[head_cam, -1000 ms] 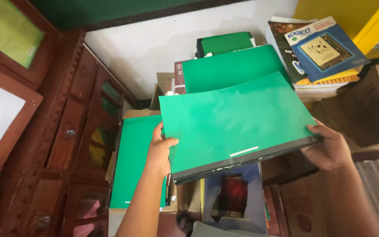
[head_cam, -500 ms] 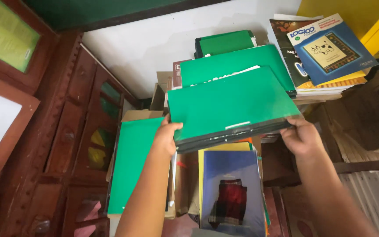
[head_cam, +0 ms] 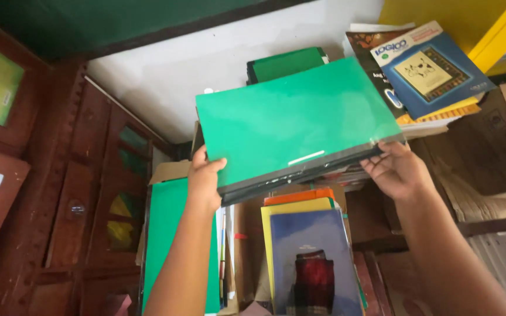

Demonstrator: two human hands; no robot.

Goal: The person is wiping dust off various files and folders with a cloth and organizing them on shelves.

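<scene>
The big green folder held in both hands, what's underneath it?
Under the green folder stand upright books: an orange one, a yellow one and a dark blue one. A second green folder shows behind it. Anything directly beneath its middle is covered.

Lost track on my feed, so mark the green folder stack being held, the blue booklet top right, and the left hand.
green folder stack (head_cam: 294,120), head view, middle of top cover
blue booklet (head_cam: 431,67), head view, centre of front cover
left hand (head_cam: 204,180), head view, back of hand
</scene>
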